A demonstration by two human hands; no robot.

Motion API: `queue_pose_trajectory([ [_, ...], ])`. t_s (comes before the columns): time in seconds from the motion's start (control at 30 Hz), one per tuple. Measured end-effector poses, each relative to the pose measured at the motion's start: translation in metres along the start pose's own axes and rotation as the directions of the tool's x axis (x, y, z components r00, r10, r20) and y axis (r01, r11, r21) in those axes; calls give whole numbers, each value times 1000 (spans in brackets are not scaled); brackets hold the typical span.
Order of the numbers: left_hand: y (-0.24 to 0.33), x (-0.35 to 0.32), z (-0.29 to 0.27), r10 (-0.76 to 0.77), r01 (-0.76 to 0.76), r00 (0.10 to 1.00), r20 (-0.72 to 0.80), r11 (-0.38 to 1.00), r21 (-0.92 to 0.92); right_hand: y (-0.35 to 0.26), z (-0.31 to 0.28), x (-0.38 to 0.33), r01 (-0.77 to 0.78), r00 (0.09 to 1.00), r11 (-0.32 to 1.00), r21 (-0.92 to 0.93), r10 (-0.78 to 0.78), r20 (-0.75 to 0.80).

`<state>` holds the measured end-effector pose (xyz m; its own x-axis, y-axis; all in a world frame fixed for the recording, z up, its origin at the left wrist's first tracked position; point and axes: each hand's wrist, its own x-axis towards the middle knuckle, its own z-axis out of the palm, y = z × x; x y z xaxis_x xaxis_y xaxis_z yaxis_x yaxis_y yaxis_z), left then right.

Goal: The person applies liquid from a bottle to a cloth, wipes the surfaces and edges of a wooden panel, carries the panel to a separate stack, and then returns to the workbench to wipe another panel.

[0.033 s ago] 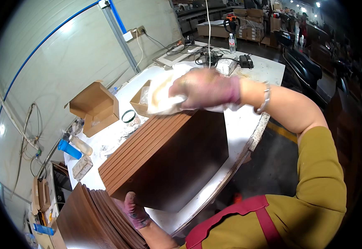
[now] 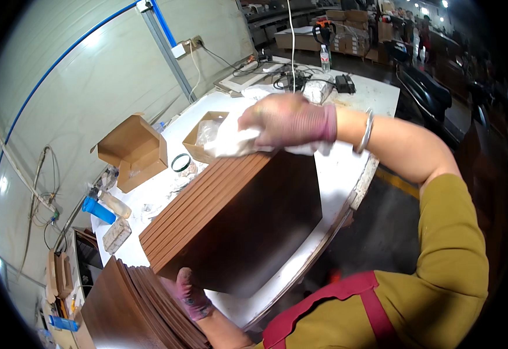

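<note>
A stack of dark brown wooden boards (image 2: 248, 227) stands on edge on the white table, their long grooved edges facing up. My gloved right hand (image 2: 289, 122) is closed on a crumpled white cloth (image 2: 230, 139), which lies against the far end of these upper edges. At the stack's near lower corner is my gloved left hand (image 2: 193, 295), its thumb up against the face of the nearest board. The left fingers are mostly hidden and seem to wrap round the corner. More brown boards (image 2: 126, 302) lean together just left of that hand.
An open cardboard box (image 2: 131, 154) and a smaller one (image 2: 193, 136) holding clear plastic stand beyond the stack. A tape roll (image 2: 180, 163), a blue bottle (image 2: 98, 210) and a pale block (image 2: 116, 235) lie left. Cables, a black adapter (image 2: 344, 84) and a water bottle (image 2: 325, 59) occupy the far end.
My right hand and the cloth have shifted slightly, uncovering more of the small box with plastic. My left hand stays at the stack's corner.
</note>
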<state>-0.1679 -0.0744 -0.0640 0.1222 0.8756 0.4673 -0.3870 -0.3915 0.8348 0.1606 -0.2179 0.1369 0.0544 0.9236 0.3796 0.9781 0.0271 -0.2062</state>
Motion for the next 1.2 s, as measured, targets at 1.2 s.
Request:
queue_pose_trajectory([
  [1.2,31,-15,15,-158,157,977,142,987,22,-31,-12,-9,-238,956,959,-154,259,139],
])
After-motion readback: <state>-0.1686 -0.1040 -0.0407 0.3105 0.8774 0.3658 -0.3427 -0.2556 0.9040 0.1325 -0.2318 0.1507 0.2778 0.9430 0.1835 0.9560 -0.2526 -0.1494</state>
